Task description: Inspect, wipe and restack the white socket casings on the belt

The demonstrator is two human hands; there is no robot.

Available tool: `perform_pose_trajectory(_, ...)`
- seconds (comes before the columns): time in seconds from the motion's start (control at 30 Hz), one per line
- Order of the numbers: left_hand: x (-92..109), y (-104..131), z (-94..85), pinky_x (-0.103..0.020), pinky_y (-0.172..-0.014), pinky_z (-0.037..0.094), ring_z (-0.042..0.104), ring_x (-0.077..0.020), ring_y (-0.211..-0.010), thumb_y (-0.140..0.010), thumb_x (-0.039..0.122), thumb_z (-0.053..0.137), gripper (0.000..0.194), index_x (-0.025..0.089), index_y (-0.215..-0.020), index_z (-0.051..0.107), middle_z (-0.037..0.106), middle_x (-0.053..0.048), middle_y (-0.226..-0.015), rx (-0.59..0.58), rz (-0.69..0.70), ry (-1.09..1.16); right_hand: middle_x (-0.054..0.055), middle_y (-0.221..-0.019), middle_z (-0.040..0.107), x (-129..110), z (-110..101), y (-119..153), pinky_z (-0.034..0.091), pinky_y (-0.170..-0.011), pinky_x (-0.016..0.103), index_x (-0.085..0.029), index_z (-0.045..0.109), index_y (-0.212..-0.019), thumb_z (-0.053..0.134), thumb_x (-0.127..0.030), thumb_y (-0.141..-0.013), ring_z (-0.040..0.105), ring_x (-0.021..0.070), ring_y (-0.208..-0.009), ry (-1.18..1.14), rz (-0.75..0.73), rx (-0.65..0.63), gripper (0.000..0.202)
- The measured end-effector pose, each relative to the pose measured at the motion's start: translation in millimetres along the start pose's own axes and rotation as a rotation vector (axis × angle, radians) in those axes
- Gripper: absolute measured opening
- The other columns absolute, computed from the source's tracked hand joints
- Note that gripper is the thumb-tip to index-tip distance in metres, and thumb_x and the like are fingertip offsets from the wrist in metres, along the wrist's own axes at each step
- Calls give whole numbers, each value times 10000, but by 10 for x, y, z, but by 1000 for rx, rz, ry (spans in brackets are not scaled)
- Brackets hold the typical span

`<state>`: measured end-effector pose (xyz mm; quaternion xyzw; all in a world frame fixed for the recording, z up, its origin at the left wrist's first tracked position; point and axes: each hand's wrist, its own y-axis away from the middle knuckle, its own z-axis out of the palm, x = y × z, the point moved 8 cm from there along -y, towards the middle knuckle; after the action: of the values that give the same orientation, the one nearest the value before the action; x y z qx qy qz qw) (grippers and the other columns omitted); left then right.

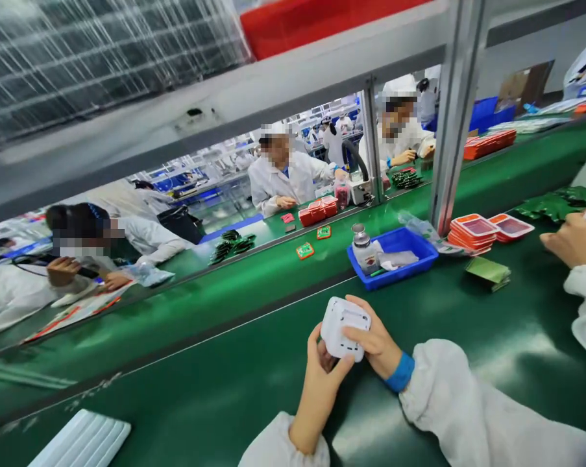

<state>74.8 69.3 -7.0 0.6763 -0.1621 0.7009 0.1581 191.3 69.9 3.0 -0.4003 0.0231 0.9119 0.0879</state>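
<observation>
A white, rounded-square plastic case [335, 329] with small dark slots is held up over the green work surface [200, 402]. My left hand [322, 376] grips its lower left edge, thumb at the bottom corner. Around the right side wraps my right hand [374, 338], its thumb lying across the face of the case. A blue band circles the right wrist. Behind the hands sits a blue tray [397, 271] with a metal-topped bottle [365, 251] and white wipes inside.
White stacked pieces [85, 441] lie at the lower left. Orange-rimmed parts [472, 235] and green sheets [488, 272] lie at the right, near another person's hand [572, 240]. A metal post [461, 117] rises behind. Across the conveyor [273, 269], people in white work.
</observation>
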Motion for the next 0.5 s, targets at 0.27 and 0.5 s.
perform_pose_trajectory(0.27, 403, 167, -310, -416, -973, 418, 486, -255, -1163, -748, 233, 657, 692, 243, -1332, 287, 428, -121, -1298, 174, 441, -604, 73, -1243, 474, -145, 120, -21, 343, -980, 364, -235, 442, -1215, 872, -259, -560, 435, 259, -1155, 411, -89, -432, 784)
perform_pose_trajectory(0.5, 319, 59, -285, -457, -979, 406, 424, -286, -1212, -747, 279, 648, 791, 210, -1379, 177, 343, -161, -1345, 104, 355, -727, 83, -1204, 475, -198, 166, 186, 391, -934, 389, -240, 419, -1271, 804, -252, -665, 474, 284, -1077, 896, -336, -223, 717)
